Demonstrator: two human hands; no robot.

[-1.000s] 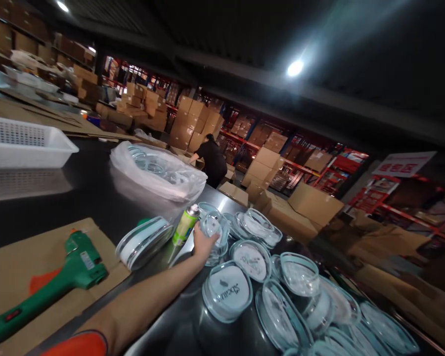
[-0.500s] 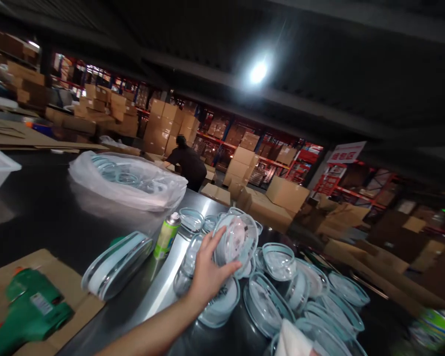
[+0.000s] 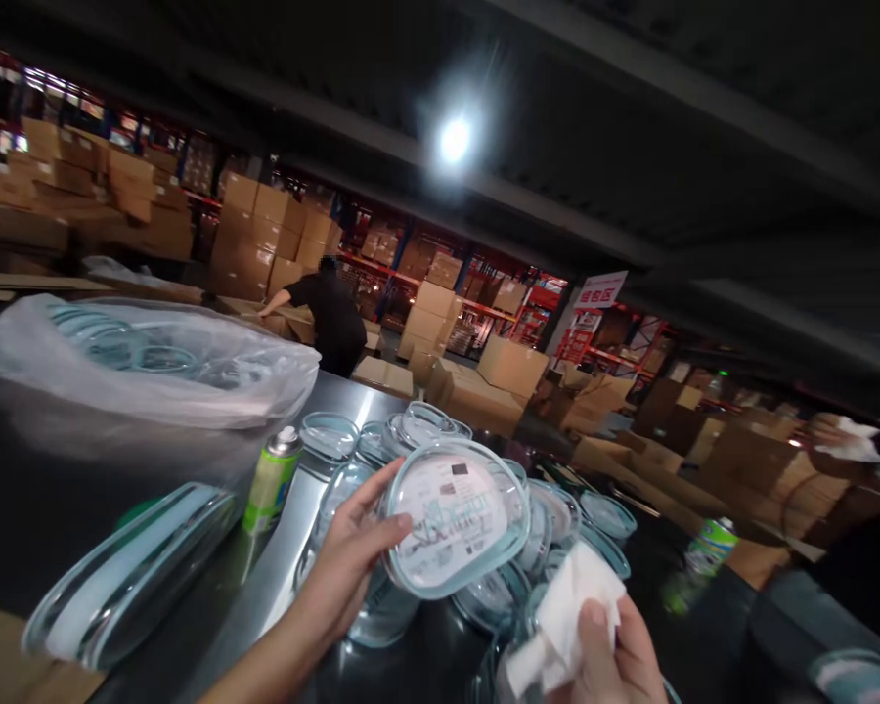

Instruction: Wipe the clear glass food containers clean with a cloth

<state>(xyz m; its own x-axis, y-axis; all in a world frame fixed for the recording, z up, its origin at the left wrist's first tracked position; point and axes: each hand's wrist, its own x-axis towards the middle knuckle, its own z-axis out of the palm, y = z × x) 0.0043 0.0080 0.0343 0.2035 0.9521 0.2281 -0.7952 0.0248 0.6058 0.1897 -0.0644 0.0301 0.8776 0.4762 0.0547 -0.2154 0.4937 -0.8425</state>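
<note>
Clasping one container, left hand half-curled;
right hand is pinching tissue; more containers are crowding toward the counter's far edge.

worktop strip opening between left forearm and oval glassware, spray can standing near its far end, held glass dish and clustered glass pieces blocking the way beyond left hand, plastic bag crowding the far left

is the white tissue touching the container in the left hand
Apart: the head view shows a gap between the white tissue in the right hand and the clear container in the left hand.
</note>
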